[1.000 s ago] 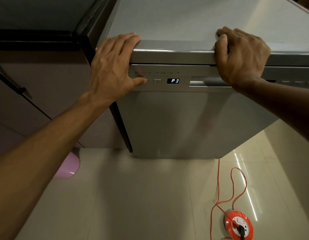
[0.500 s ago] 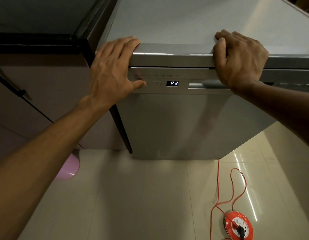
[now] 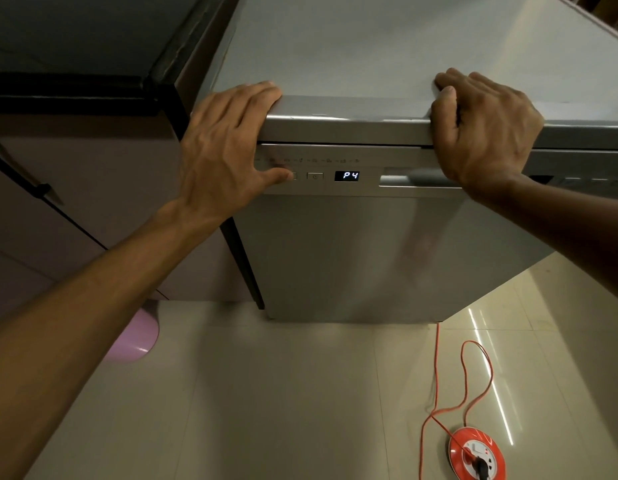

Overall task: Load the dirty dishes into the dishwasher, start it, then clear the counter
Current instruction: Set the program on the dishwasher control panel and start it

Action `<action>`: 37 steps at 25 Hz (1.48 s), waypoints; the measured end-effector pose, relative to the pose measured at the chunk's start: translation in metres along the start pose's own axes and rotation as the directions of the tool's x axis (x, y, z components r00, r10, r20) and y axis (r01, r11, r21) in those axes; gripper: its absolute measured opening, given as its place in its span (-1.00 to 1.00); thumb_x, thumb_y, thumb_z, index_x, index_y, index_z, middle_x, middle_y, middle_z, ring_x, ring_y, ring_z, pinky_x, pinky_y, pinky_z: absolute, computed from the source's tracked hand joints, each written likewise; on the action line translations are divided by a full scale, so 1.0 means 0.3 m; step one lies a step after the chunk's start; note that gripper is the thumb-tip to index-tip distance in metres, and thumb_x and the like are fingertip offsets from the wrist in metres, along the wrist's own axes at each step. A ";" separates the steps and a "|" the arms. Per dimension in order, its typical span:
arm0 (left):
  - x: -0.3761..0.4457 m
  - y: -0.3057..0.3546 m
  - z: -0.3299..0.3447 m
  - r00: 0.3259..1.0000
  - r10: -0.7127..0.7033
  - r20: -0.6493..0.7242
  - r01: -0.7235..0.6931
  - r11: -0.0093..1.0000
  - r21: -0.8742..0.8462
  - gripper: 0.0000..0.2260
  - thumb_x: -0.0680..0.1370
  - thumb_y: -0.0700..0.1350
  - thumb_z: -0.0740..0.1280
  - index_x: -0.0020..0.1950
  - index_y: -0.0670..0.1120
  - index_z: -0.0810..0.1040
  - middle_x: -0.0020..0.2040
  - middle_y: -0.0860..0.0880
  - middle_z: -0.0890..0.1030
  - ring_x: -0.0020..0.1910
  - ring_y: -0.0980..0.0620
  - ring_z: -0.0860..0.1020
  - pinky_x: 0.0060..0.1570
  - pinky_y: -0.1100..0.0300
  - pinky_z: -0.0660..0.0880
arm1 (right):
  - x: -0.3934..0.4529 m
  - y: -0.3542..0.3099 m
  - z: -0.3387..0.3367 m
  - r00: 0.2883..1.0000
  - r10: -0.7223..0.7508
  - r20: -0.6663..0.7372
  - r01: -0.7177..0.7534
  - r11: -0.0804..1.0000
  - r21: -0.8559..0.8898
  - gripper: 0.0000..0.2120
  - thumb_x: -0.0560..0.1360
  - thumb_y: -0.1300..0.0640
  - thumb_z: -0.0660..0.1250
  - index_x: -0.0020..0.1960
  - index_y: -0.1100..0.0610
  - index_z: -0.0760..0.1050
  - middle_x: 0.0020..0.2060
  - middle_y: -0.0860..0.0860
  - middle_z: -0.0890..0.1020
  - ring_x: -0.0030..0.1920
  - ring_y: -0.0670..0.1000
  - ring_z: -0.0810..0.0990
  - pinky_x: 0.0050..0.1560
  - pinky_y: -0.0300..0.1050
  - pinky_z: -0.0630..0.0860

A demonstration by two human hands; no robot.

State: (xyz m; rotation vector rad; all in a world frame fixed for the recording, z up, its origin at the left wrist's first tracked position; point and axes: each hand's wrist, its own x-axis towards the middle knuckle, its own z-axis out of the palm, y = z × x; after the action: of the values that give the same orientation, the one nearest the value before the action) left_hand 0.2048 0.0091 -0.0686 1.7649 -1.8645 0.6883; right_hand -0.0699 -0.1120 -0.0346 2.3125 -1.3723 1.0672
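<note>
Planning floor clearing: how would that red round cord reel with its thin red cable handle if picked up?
The red round cord reel looks rigid and likely light. Its thin red cable lies in loose loops, so probably floppy and trailing. A black plug sits in it and may tug.

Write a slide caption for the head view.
Left hand thumbs a dishwasher button; display reads P4; right hand rests on top.
</note>
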 end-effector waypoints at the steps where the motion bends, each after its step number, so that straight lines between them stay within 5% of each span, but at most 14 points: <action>1: 0.001 -0.002 0.001 1.000 0.001 -0.001 -0.001 1.000 0.008 -0.11 0.32 0.39 0.43 0.48 -0.10 0.30 0.43 -0.09 0.41 0.40 -0.08 0.36 0.42 0.06 0.15 | 0.000 0.001 0.002 1.000 -0.001 0.005 0.001 1.000 -0.001 -0.70 0.59 0.03 -0.04 -0.15 0.04 0.42 -0.27 -0.09 0.39 -0.24 -0.07 0.35 -0.13 -0.16 0.20; 5: 0.005 0.014 0.010 0.998 -0.031 -0.055 0.030 1.000 -0.008 -0.18 0.43 0.46 0.25 0.45 -0.11 0.35 0.39 -0.10 0.45 0.37 -0.09 0.40 0.40 0.07 0.17 | -0.002 0.002 0.003 1.000 -0.008 0.016 0.008 1.000 -0.003 -0.72 0.60 0.01 -0.05 -0.18 0.02 0.35 -0.29 -0.06 0.41 -0.24 -0.05 0.37 -0.10 -0.17 0.22; 11: 0.022 0.050 0.033 0.964 -0.130 -0.232 0.109 0.989 -0.102 -0.50 0.63 0.23 0.07 0.35 -0.09 0.50 0.29 -0.04 0.56 0.29 0.01 0.48 0.32 0.19 0.20 | -0.002 0.006 0.002 1.000 0.002 0.024 -0.002 1.000 0.006 -0.72 0.60 0.00 -0.05 -0.19 0.01 0.33 -0.30 -0.04 0.41 -0.25 -0.06 0.37 -0.09 -0.19 0.20; 17: 0.044 0.067 0.086 0.889 -0.195 -0.414 0.153 0.979 -0.134 -0.62 0.65 0.11 0.11 0.17 -0.06 0.63 0.12 0.03 0.66 0.14 0.08 0.57 0.25 0.38 0.16 | -0.006 0.003 -0.006 1.000 0.010 0.029 -0.010 1.000 0.003 -0.73 0.60 0.01 -0.04 -0.20 0.00 0.32 -0.30 -0.06 0.40 -0.25 -0.08 0.34 -0.10 -0.21 0.17; 24: 0.047 0.064 0.094 0.872 -0.168 -0.460 0.134 0.985 -0.106 -0.65 0.65 0.10 0.13 0.14 -0.03 0.64 0.09 0.07 0.66 0.11 0.10 0.58 0.19 0.32 0.23 | -0.002 0.025 -0.024 0.994 -0.029 0.110 0.025 0.999 0.042 -0.68 0.64 -0.03 -0.06 -0.16 0.03 0.37 -0.25 -0.01 0.44 -0.20 -0.07 0.37 -0.07 -0.14 0.25; 27: 0.044 0.066 0.092 0.876 -0.166 -0.452 0.128 0.985 -0.114 -0.64 0.65 0.11 0.12 0.14 -0.03 0.64 0.09 0.06 0.66 0.10 0.08 0.57 0.19 0.30 0.24 | -0.008 0.058 -0.027 0.972 -0.145 0.184 0.129 0.987 0.097 -0.57 0.67 -0.08 -0.11 0.01 0.10 0.47 -0.08 0.12 0.57 -0.11 0.01 0.45 0.13 -0.01 0.39; 29: 0.042 0.064 0.092 0.878 -0.165 -0.449 0.131 0.986 -0.105 -0.65 0.66 0.10 0.11 0.14 -0.02 0.63 0.10 0.05 0.66 0.10 0.07 0.57 0.18 0.26 0.26 | -0.024 0.091 -0.028 0.952 -0.188 0.242 0.169 0.981 0.096 -0.48 0.66 -0.15 -0.12 0.28 0.13 0.45 0.22 0.14 0.57 0.19 0.10 0.51 0.32 0.06 0.33; 31: 0.044 0.059 0.083 0.888 -0.169 -0.428 0.133 0.985 -0.112 -0.64 0.66 0.11 0.10 0.14 -0.02 0.63 0.10 0.05 0.66 0.10 0.06 0.57 0.18 0.24 0.26 | -0.048 0.119 -0.040 0.934 -0.209 0.289 0.190 0.977 0.092 -0.44 0.65 -0.19 -0.09 0.46 0.11 0.33 0.41 0.10 0.43 0.42 0.11 0.36 0.47 0.08 0.17; 37: 0.041 0.059 0.082 0.907 -0.165 -0.387 0.138 0.986 -0.096 -0.66 0.67 0.09 0.09 0.17 -0.01 0.60 0.13 0.04 0.64 0.13 0.04 0.56 0.18 0.22 0.26 | -0.088 0.246 -0.132 0.897 -0.235 0.374 0.215 0.972 0.093 -0.39 0.59 -0.26 0.00 0.54 0.03 0.17 0.51 0.08 0.27 0.52 0.09 0.17 0.51 0.22 -0.05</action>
State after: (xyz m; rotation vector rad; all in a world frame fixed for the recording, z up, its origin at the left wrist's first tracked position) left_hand 0.1864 -0.0156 -0.0798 1.5684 -1.4467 0.8396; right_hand -0.1578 -0.1121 -0.0363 2.7419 -1.1617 0.6055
